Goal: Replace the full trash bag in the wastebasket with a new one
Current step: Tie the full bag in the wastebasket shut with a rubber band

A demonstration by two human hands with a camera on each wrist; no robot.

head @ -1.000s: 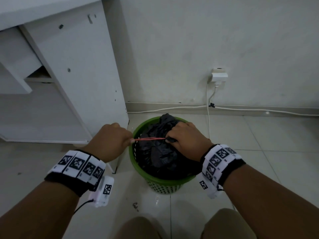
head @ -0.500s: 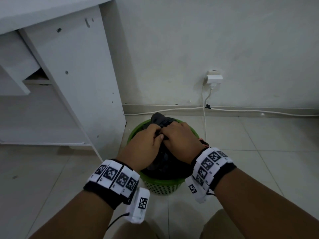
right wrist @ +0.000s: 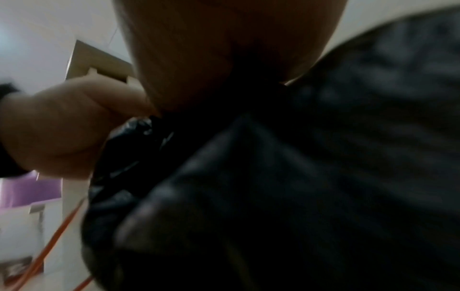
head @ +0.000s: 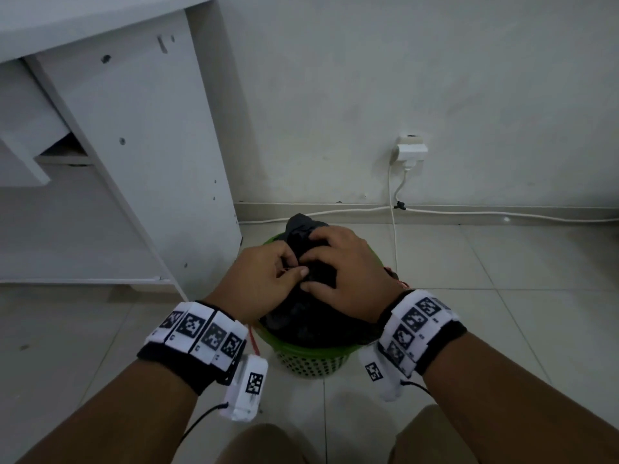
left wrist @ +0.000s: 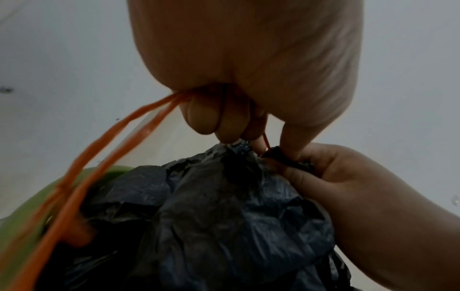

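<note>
a white desk panel [head: 140,145] stands just beside the green wastebasket [head: 308,360]. the left wrist view alone shows the left hand [left wrist: 248,69] pinching the orange drawstring [left wrist: 119,133]; the right hand [head: 348,276] clutches the black trash bag [head: 301,323] neck.

Right-wrist view blurred; bag [right wrist: 298,177] just a dark mass there. Bag neck hidden under both hands [head: 345,272] in head view. Basket [head: 311,360] mostly covered by bag and wrists. String [left wrist: 104,157] ends cut off at frame edge.
</note>
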